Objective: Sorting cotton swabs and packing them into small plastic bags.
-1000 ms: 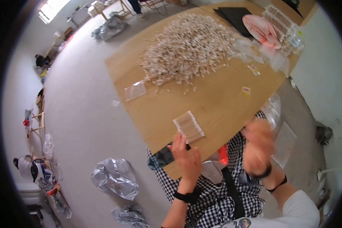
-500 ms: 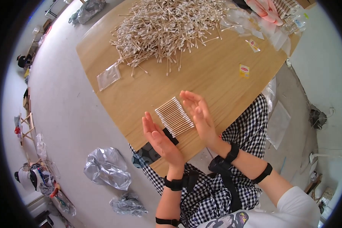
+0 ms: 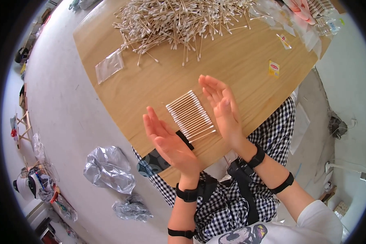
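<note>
Your left hand (image 3: pixel 171 147) and right hand (image 3: pixel 225 110), both open and empty, flank a flat row of tan, white-tipped cotton swabs (image 3: pixel 190 114) on the light-brown wooden desk (image 3: pixel 146 87); uneven pressure could skew it or roll the separated nearest swab (image 3: pixel 202 136) away.

Specimen: a row of cotton swabs (image 3: pixel 190 114), thin light-brown sticks with a white bud at each end. Laid flat in a single layer on the bare wood tabletop (image 3: pixel 130 97), sticks near parallel and closely spaced, buds lining up along two opposite sides. Outline roughly rectangular; sticks slant from lower left to upper right. The swab nearest the person's body (image 3: pixel 202 136) is set slightly off: a wider gap at its right end, that bud projecting past the line. Position: between the left hand (image 3: pixel 169 144) and right hand (image 3: pixel 223 110), untouched by either.
</note>
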`<state>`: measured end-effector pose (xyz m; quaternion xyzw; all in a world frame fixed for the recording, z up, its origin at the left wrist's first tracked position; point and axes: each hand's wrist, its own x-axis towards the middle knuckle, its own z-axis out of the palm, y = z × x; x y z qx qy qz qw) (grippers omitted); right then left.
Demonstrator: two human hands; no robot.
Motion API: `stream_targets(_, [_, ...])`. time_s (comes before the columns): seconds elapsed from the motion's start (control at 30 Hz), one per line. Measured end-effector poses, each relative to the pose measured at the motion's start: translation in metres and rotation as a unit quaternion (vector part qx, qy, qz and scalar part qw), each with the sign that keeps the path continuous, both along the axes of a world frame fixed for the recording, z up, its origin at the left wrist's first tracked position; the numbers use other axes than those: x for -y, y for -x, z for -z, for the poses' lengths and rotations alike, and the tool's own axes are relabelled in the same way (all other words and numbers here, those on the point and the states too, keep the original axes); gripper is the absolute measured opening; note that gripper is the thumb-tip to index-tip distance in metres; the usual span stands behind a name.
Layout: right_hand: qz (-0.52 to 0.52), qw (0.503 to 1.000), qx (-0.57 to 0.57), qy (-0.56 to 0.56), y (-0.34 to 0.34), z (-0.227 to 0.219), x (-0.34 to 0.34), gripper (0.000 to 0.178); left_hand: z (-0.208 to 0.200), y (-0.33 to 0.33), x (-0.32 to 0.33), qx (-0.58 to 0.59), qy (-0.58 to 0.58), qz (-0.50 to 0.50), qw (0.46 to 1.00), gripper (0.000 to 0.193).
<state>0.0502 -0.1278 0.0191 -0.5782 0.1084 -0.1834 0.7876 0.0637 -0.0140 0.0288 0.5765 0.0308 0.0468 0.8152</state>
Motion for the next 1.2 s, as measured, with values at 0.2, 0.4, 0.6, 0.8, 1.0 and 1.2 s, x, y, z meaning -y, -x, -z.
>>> stream_targets(0.2, [-0.007, 1.000, 0.000, 0.006, -0.002, -0.004, 0.007, 0.076, 0.002, 0.003, -0.006, -0.011, -0.012, -0.008, 1.000, 0.058])
stream_targets(0.4, [0.058, 0.998, -0.004, 0.031, 0.030, -0.004, -0.011, 0.070, 0.001, 0.035, -0.012, -0.017, -0.032, 0.019, 0.999, 0.062])
stream_targets(0.6, [0.055, 0.998, 0.010, 0.005, 0.029, 0.001, -0.031, 0.067, 0.005, 0.040, 0.001, -0.019, -0.017, 0.035, 0.999, 0.063])
stream_targets(0.8, [0.037, 0.999, 0.011, -0.036, 0.013, 0.005, -0.020, 0.069, 0.007, 0.031, 0.009, -0.009, -0.013, 0.040, 0.999, 0.064])
stream_targets(1.0, [0.033, 0.998, 0.019, -0.049, 0.005, 0.002, -0.012, 0.075, 0.006, 0.022, 0.003, -0.005, -0.018, 0.018, 1.000, 0.063])
stream_targets(1.2, [0.014, 0.997, 0.004, -0.071, 0.000, 0.006, -0.013, 0.077, 0.007, 0.015, 0.004, -0.004, -0.023, 0.016, 1.000, 0.063])
